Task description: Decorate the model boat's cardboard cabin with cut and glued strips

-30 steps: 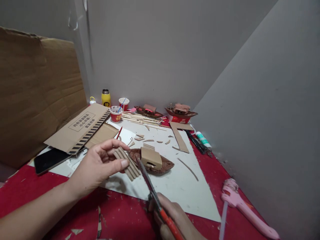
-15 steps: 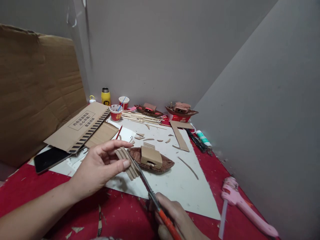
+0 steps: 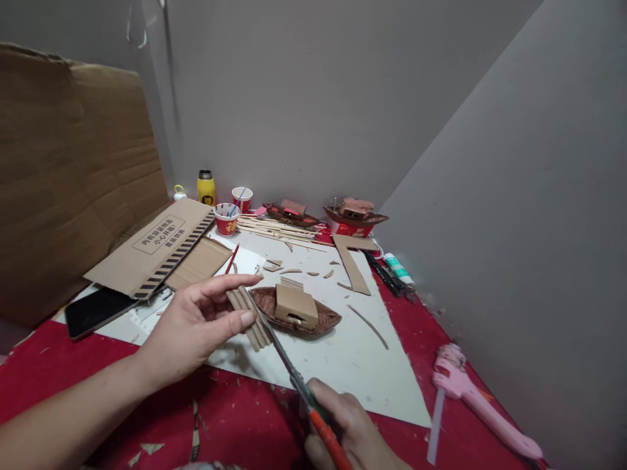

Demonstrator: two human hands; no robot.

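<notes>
Between the thumb and fingers of my left hand [image 3: 196, 323] is a small piece of corrugated cardboard [image 3: 252, 326], its ridges facing up. My right hand [image 3: 350, 424] grips scissors [image 3: 289, 365] by their red-orange handle, and the blades lie along the right edge of the cardboard piece. Just beyond the blades sits a brown model boat [image 3: 326, 320] with a plain cardboard cabin [image 3: 296, 303] on it. Another ridged cardboard strip [image 3: 292, 283] lies behind this boat. The far side of the scissors' handle is partly hidden by my fingers.
White paper [image 3: 362, 378] with cardboard scraps covers the red cloth [image 3: 245, 418]. A pink glue gun [image 3: 480, 398] lies right; a phone [image 3: 98, 312] and printed cardboard [image 3: 151, 248] lie left. Paper cups [image 3: 226, 225], thin sticks [image 3: 274, 228] and two more model boats [image 3: 355, 212] stand behind.
Both hands, the cardboard piece and the scissors keep nearly the same pose. The whole view has shifted very slightly.
</notes>
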